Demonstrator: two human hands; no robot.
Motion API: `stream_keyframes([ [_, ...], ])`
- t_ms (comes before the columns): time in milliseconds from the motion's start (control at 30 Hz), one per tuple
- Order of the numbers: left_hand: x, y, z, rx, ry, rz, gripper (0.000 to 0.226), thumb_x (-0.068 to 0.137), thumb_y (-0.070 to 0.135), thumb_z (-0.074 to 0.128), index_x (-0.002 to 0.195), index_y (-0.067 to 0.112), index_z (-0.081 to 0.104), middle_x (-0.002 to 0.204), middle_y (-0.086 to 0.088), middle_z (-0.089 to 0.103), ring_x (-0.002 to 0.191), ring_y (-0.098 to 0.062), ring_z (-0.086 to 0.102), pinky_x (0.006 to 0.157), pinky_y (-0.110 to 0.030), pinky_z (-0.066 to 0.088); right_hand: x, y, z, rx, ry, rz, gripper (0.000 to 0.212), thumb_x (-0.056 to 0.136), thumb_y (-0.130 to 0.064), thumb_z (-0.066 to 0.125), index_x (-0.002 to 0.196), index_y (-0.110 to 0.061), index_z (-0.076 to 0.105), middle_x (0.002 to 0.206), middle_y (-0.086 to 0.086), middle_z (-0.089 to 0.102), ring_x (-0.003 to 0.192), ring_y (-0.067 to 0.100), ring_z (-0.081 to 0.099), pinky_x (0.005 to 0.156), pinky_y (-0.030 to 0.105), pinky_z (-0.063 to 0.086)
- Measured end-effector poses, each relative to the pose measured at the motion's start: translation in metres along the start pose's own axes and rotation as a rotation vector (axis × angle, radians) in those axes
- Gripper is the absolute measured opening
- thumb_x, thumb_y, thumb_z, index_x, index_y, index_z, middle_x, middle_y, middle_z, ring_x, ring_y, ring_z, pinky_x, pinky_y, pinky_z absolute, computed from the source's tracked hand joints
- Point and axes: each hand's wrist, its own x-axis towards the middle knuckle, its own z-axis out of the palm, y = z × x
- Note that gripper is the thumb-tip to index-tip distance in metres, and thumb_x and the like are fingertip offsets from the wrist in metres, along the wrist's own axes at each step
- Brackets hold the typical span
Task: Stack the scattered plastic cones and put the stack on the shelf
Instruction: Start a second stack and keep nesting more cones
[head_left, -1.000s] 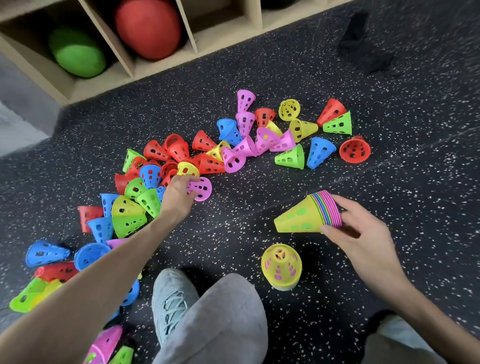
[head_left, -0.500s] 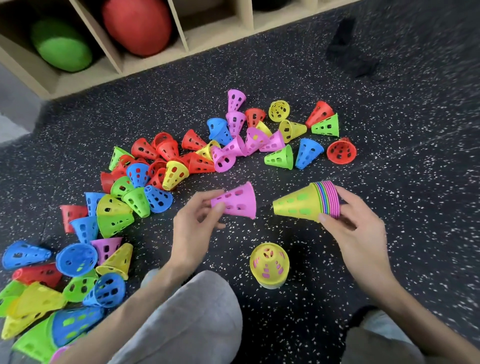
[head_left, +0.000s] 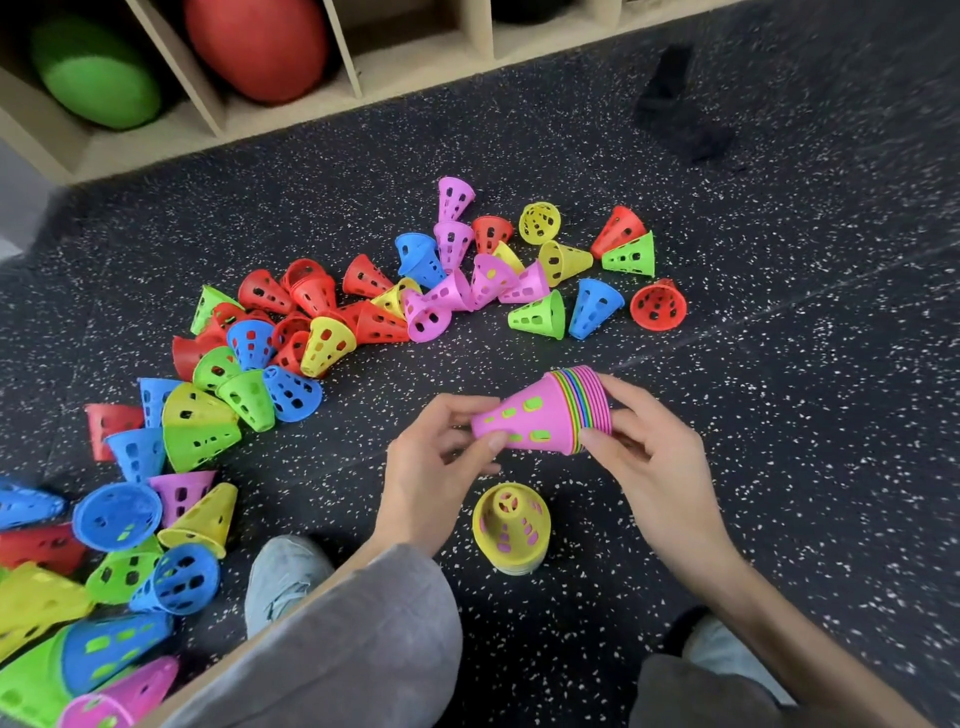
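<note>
Stack (head_left: 566, 410) lies sideways at centre frame, tip pointing left. Right hand (head_left: 654, 457) grips the rim end, left hand (head_left: 441, 462) pinches the pink tip. Loose cones (head_left: 322, 322) lie upper left, nearer the left hand.

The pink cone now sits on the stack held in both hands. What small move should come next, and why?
Probably the left hand should let go of the pink cone and reach for a loose cone nearby, such as the blue cone. The pink cone already covers the stack up to its rim, the right hand grips the stack's wide end, and many cones still lie scattered on the floor.
</note>
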Motion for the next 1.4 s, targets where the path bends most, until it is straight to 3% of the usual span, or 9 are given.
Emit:
stream_keyframes([
  [267, 0.002, 0.002, 0.007, 0.039, -0.050, 0.029, 0.027, 0.089, 0.010, 0.076, 0.112, 0.022, 0.067, 0.101, 0.007, 0.076, 0.086, -0.016, 0.073, 0.075, -0.035, 0.062, 0.000, 0.007, -0.006, 0.032, -0.014, 0.034, 0.054, 0.088, 0.004, 0.071, 0.133, -0.024, 0.059, 0.107, -0.002, 0.076, 0.105, 0.012, 0.071, 0.094, 0.025, 0.055],
  [400, 0.007, 0.003, 0.006, 0.160, -0.116, 0.035, 0.029, 0.090, 0.023, 0.077, 0.116, 0.033, 0.067, 0.103, 0.011, 0.074, 0.089, -0.014, 0.070, 0.083, -0.049, 0.059, 0.000, 0.010, -0.010, 0.016, 0.017, 0.036, 0.053, 0.088, 0.003, 0.071, 0.132, -0.024, 0.060, 0.104, -0.002, 0.077, 0.102, 0.012, 0.071, 0.091, 0.024, 0.056],
  [633, 0.063, 0.008, 0.013, 0.336, -0.205, 0.110, 0.019, 0.105, 0.027, 0.057, 0.120, 0.031, 0.068, 0.112, 0.013, 0.074, 0.101, -0.003, 0.069, 0.088, -0.040, 0.060, 0.000, 0.015, -0.022, -0.010, 0.161, 0.070, 0.053, 0.087, 0.005, 0.071, 0.129, -0.027, 0.063, 0.098, -0.009, 0.077, 0.093, 0.006, 0.071, 0.079, 0.011, 0.050],
  [867, 0.169, -0.015, 0.044, 0.917, -0.485, 0.222, 0.067, 0.101, 0.035, 0.061, 0.160, 0.026, 0.029, 0.167, -0.006, 0.024, 0.155, -0.025, 0.024, 0.125, -0.048, 0.027, -0.003, 0.021, -0.042, -0.078, 0.256, 0.110, 0.050, 0.087, -0.003, 0.075, 0.131, -0.024, 0.062, 0.091, -0.015, 0.076, 0.089, 0.007, 0.070, 0.076, 0.012, 0.051],
  [1000, 0.197, -0.024, 0.061, 1.144, -0.651, 0.228, 0.082, 0.101, 0.035, 0.061, 0.165, 0.029, 0.010, 0.172, -0.005, -0.005, 0.158, -0.029, 0.009, 0.126, -0.049, 0.022, -0.005, 0.027, -0.055, -0.118, 0.252, 0.129, 0.052, 0.087, -0.010, 0.078, 0.131, -0.030, 0.061, 0.093, -0.005, 0.076, 0.091, 0.023, 0.069, 0.087, 0.039, 0.057],
  [1067, 0.206, -0.028, 0.065, 1.201, -0.714, 0.211, 0.090, 0.100, 0.034, 0.064, 0.165, 0.028, 0.003, 0.172, -0.005, -0.011, 0.159, -0.029, 0.004, 0.127, -0.049, 0.019, -0.006, 0.027, -0.062, -0.092, 0.248, 0.127, 0.051, 0.087, -0.008, 0.077, 0.129, -0.031, 0.061, 0.094, -0.005, 0.077, 0.090, 0.017, 0.071, 0.087, 0.034, 0.057],
  [1167, 0.213, -0.033, 0.069, 1.185, -0.690, 0.170, 0.097, 0.096, 0.029, 0.069, 0.165, 0.026, 0.001, 0.172, -0.010, 0.000, 0.158, -0.031, 0.012, 0.127, -0.049, 0.019, -0.009, 0.027, -0.070, -0.075, 0.268, 0.108, 0.051, 0.085, -0.006, 0.078, 0.124, -0.035, 0.062, 0.092, -0.002, 0.077, 0.087, 0.018, 0.070, 0.081, 0.029, 0.056],
  [1267, 0.212, -0.032, 0.067, 1.114, -0.529, 0.221, 0.088, 0.094, 0.018, 0.071, 0.163, 0.025, 0.016, 0.154, -0.015, 0.034, 0.136, -0.031, 0.047, 0.116, -0.048, 0.041, -0.011, 0.033, -0.075, -0.086, 0.285, 0.115, 0.052, 0.085, -0.005, 0.079, 0.126, -0.032, 0.063, 0.091, -0.003, 0.077, 0.088, 0.018, 0.070, 0.081, 0.025, 0.055],
  [1400, 0.210, -0.036, 0.056, 1.266, -0.544, 0.247, 0.087, 0.088, 0.027, 0.079, 0.159, 0.023, 0.028, 0.155, -0.013, 0.028, 0.143, -0.031, 0.038, 0.119, -0.048, 0.037, -0.014, 0.035, -0.073, -0.095, 0.269, 0.140, 0.052, 0.085, -0.009, 0.080, 0.122, -0.040, 0.060, 0.093, -0.009, 0.077, 0.088, 0.007, 0.070, 0.081, 0.017, 0.052],
])
